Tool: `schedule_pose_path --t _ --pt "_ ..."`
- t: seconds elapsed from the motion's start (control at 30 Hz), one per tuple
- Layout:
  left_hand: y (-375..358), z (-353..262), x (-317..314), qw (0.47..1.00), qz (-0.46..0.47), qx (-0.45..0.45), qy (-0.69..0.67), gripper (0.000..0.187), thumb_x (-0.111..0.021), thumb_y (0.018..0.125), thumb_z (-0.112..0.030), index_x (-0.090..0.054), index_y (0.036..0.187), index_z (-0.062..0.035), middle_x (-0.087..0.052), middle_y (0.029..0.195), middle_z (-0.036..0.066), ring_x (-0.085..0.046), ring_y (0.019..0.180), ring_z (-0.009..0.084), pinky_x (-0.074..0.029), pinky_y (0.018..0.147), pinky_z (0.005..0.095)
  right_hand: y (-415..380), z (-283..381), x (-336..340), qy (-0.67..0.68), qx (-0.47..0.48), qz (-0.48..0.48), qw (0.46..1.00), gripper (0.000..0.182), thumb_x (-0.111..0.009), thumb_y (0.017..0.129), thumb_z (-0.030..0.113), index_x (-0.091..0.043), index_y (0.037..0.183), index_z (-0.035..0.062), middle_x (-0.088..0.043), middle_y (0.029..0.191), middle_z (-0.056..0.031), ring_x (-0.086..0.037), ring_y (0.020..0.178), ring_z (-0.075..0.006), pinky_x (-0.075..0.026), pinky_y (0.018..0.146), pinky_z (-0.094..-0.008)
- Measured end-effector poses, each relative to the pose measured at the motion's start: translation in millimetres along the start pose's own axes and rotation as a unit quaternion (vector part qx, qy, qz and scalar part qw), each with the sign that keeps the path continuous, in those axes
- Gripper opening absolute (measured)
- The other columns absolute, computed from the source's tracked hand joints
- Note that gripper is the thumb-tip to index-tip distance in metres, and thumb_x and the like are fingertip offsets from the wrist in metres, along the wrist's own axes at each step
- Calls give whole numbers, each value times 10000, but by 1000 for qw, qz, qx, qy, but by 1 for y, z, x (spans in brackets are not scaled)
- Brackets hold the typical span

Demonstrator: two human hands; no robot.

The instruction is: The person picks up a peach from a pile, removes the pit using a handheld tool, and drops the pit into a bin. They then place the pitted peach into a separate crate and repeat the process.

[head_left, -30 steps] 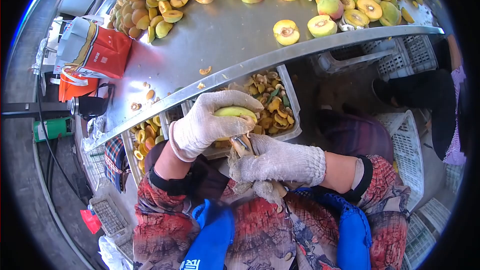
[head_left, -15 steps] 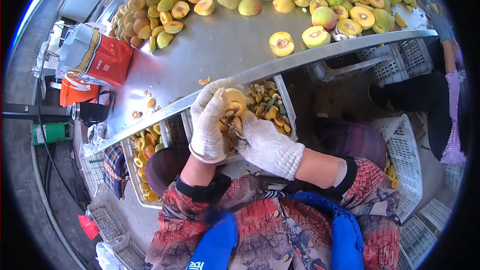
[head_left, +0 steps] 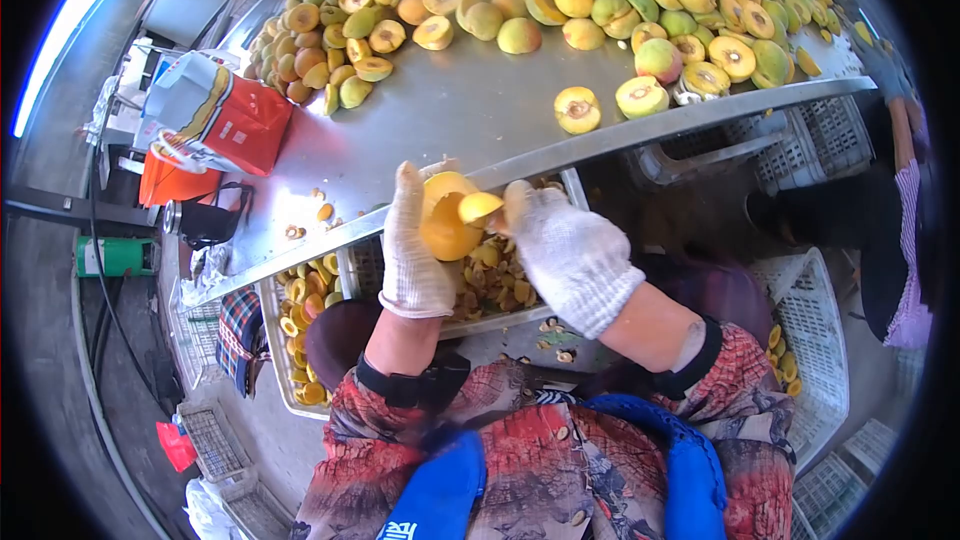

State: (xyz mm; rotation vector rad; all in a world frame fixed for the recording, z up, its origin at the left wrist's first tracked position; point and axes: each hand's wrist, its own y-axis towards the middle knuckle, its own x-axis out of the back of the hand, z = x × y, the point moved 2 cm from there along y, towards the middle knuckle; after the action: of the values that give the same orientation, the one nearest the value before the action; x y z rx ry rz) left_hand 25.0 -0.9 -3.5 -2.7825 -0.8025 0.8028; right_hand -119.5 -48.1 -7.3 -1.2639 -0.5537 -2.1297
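Note:
My left hand (head_left: 415,255), in a white knitted glove, is closed around a yellow peach (head_left: 452,232) just in front of the metal table's edge. Against the peach's right side sits a smaller yellow cut piece of peach (head_left: 480,207). My right hand (head_left: 575,250), gloved the same way, has its thumb and fingers closed at the right end of that piece. A small brownish bit shows under it, too small to name. Below both hands stands a crate (head_left: 500,323) holding pits and peach scraps (head_left: 490,285).
Halved and whole peaches (head_left: 520,35) are heaped on the metal table (head_left: 420,105). A red and white bag (head_left: 250,120) stands at its left. Another crate (head_left: 283,395) of peach halves is at lower left. A co-worker's striped sleeve (head_left: 908,240) shows at right, near a white crate (head_left: 825,370).
My right hand has drawn a little up and right, away from the left. The yellow cut piece now shows between the hands. The whole view has shifted slightly.

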Motion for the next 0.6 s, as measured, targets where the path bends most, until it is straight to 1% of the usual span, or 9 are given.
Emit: schedule_pose_path --t 0.07,0.2,0.3,0.33,0.37,0.4,0.47,0.5,0.6 --pt "-6 -19 2 999 -12 -27 12 604 -455 933 -565 -553 1127 -1 -637 940 118 -633 874 234 -518 809 339 -3 -1 6 1 4 -39 999 272 -595 861 217 -451 1044 76 -584 786 -120 -637 634 -305 -514 484 -401" --pt "-17 -52 38 994 -21 -67 79 705 -434 896 -645 -550 1152 2 -648 982 161 -666 810 293 -563 759 379 -12 4 -16 -47 34 63 996 243 -526 927 318 -499 1007 90 -607 795 -126 -651 642 -306 -511 474 -409" --pt "-39 -96 85 950 -105 -154 250 489 -511 952 -436 -575 1150 6 -635 999 102 -634 861 206 -533 735 328 -20 5 -23 -48 40 142 988 286 -468 945 367 -538 977 92 -623 819 -129 -670 665 -299 -514 482 -418" --pt "-35 -115 123 866 -132 -207 436 398 -546 943 -349 -618 1107 6 -640 1013 107 -634 873 208 -509 718 349 -20 6 -19 -51 47 147 987 319 -438 950 388 -558 969 93 -633 842 -126 -684 697 -289 -521 506 -438" --pt "-38 -132 133 756 -157 -144 618 338 -585 909 -294 -648 1061 2 -634 1001 122 -620 839 198 -487 729 361 -20 3 -21 -42 59 119 990 296 -449 946 365 -559 979 92 -635 849 -121 -685 703 -295 -527 521 -451" --pt "-45 -141 150 452 -183 -201 850 319 -623 874 -264 -658 1058 -7 -626 974 136 -602 790 181 -487 746 341 -19 1 -23 -56 47 127 989 295 -449 946 360 -556 985 88 -633 843 -122 -683 700 -302 -527 522 -451" --pt "-38 -144 178 560 -189 -280 757 295 -651 824 -107 -642 1092 17 -628 926 95 -591 749 128 -489 692 266 -18 -4 -27 -43 28 138 989 302 -448 945 352 -545 1006 72 -629 854 -140 -681 715 -321 -530 530 -454" --pt "-45 -138 153 732 -174 -211 624 296 -646 816 -56 -636 1102 22 -632 905 80 -595 750 115 -489 677 246 -18 0 -22 -30 27 152 987 287 -458 940 326 -538 1032 66 -626 887 -152 -683 743 -316 -533 540 -456" --pt "-51 -82 51 840 -63 -224 489 221 -619 798 62 -635 1015 18 -621 822 32 -576 729 83 -481 667 226 -18 2 -19 -34 61 152 986 222 -480 913 244 -555 1014 61 -625 892 -141 -683 742 -309 -540 545 -438"
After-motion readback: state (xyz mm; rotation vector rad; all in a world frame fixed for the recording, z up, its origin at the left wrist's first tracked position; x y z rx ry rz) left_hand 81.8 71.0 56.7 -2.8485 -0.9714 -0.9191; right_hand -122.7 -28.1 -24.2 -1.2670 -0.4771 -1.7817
